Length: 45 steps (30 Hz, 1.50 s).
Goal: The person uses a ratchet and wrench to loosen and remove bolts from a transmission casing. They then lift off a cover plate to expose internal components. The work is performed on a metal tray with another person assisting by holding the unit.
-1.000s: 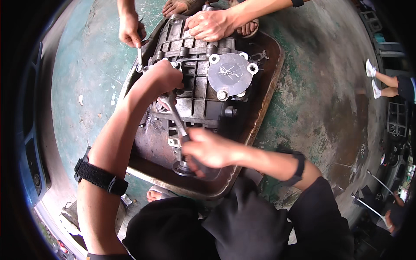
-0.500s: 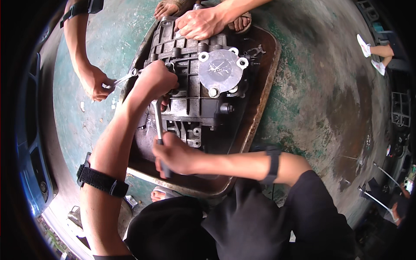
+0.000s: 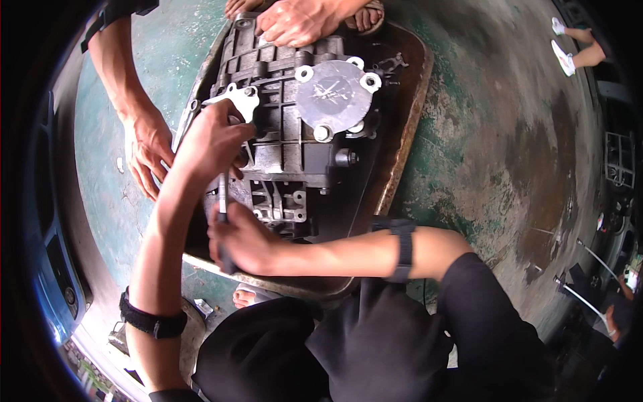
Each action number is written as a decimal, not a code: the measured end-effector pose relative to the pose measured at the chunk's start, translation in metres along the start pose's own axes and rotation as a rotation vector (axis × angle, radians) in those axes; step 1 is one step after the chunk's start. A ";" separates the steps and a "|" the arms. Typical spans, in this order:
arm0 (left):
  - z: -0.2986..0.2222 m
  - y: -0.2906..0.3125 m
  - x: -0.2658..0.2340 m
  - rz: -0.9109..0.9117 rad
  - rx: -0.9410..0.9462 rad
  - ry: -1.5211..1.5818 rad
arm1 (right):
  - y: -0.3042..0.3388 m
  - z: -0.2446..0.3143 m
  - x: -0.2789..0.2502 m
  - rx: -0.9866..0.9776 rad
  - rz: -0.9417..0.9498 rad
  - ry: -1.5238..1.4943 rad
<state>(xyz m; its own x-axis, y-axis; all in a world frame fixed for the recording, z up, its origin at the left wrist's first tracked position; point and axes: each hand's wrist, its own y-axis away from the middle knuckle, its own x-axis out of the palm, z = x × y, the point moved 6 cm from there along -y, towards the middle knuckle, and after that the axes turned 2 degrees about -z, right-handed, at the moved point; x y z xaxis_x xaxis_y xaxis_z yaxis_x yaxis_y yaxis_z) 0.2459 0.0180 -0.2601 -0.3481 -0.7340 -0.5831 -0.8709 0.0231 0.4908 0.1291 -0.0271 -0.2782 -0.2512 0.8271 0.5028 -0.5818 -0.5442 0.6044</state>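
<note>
A grey metal gearbox housing [image 3: 315, 157] lies in front of me, with a round silver cover plate [image 3: 333, 99] bolted on its right side. My left hand [image 3: 216, 137] is closed at its left side, beside a pale metal bracket [image 3: 244, 100]. Its fingers wrap the upper end of a ratchet wrench [image 3: 223, 194] and hide the tool's head. Lower down, my right hand [image 3: 241, 238] grips the wrench's dark handle and is slightly blurred. A co-worker's hand [image 3: 149, 151] spreads its fingers left of my wrist, beside a partly hidden combination wrench [image 3: 194, 106].
The housing sits in a rusty-rimmed metal tray [image 3: 410, 144]. Another hand [image 3: 295, 23] rests on its far end, near bare feet in sandals. Small metal parts [image 3: 392, 63] lie in the tray's far right. A blue car [image 3: 57, 261] stands at the left.
My right hand and the ratchet handle have swung left and slightly down. My left hand has shifted left and down. The co-worker's left-side hand has opened from its grip on the combination wrench.
</note>
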 end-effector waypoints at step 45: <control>0.052 -0.080 0.023 0.079 0.083 -0.584 | 0.020 0.014 -0.103 0.163 0.448 0.188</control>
<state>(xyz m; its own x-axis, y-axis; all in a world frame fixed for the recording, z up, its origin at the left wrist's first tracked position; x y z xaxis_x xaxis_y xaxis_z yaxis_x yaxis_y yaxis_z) 0.2895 0.0346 -0.3460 -0.5253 -0.2337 -0.8182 -0.8508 0.1325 0.5085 0.1542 -0.1254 -0.3097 -0.5918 0.5102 0.6241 -0.2608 -0.8538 0.4506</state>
